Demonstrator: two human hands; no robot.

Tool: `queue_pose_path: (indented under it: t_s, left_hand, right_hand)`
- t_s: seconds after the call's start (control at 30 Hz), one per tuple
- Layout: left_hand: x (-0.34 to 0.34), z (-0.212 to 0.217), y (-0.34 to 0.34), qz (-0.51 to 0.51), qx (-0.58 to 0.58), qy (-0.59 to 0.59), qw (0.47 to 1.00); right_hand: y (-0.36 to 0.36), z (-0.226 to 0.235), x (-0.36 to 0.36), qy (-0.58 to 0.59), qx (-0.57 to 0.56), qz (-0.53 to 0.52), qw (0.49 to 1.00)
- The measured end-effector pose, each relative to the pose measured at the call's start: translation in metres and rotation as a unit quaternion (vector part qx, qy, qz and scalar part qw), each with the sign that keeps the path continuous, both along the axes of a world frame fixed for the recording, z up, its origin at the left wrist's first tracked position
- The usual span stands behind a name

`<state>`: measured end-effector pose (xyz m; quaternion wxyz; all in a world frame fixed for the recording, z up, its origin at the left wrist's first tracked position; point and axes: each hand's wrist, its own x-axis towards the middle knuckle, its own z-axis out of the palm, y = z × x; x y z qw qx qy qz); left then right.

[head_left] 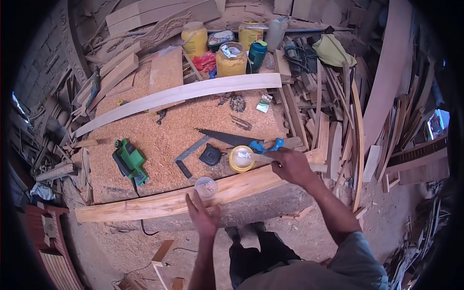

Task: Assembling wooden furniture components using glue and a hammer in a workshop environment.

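1. Head view: the left hand (202,216) is reaching up over the near edge of a long curved plank (159,204) that is lying along the front of the sawdust-covered workbench (150,140), fingers stretched nearly flat and gripping nothing, the tips just short of a clear round lid (206,187) sitting on the plank
2. The right hand (290,166) is closing its fingers round a flat wooden stick (258,157), whose pale far end is dipping into an open yellow-rimmed tub (241,158) of white paste standing on the bench just behind the plank
3. Beside the tub a black tape measure (210,154) and a metal try square (190,155) are lying, with a handsaw (232,138) with a blue handle just behind them
4. Further left a green electric planer (129,161) is resting on the sawdust, its cord trailing over the front edge
5. A second, paler curved plank (179,94) is stretching across the back of the bench, in front of several yellow jars (231,59)
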<state>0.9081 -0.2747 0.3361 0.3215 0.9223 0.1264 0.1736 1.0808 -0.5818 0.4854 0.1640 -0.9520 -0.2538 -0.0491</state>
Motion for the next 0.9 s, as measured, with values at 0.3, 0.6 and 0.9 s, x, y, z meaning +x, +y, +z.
queue_pose_path:
  t_s: [0.3, 0.6, 0.9]
  left_hand:
    - [0.081, -0.014, 0.042, -0.186, 0.117, 0.094, 0.971]
    - [0.145, -0.014, 0.055, -0.116, 0.162, 0.034, 0.979]
    - [0.123, -0.019, 0.003, -0.055, 0.193, -0.073, 0.977]
  right_hand:
    - [0.063, -0.02, 0.004, -0.091, -0.207, -0.015, 0.974]
    - [0.058, 0.0, 0.015, -0.021, -0.266, 0.118, 0.956]
    - [-0.018, -0.012, 0.007, 0.125, 0.015, -0.045, 0.991]
